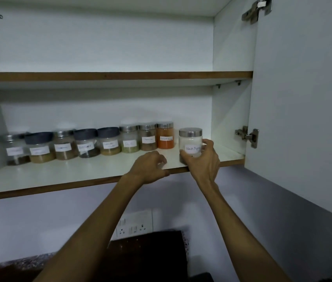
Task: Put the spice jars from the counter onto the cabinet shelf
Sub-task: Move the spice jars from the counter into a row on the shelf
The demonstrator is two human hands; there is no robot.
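My right hand (202,159) grips a clear jar (190,142) with a steel lid and a "Black Pepper" label, standing on the lower cabinet shelf (79,174) near its front edge, right of the row. My left hand (150,166) rests on the shelf's front edge with fingers curled and holds nothing. Several labelled spice jars stand in a row along the shelf's back, ending on the right with an orange-filled jar (165,138).
The upper shelf (120,75) carries nothing visible. The open cabinet door (303,98) stands at the right with its hinges. Below are a wall socket panel (134,224) and a dark speckled counter (140,259).
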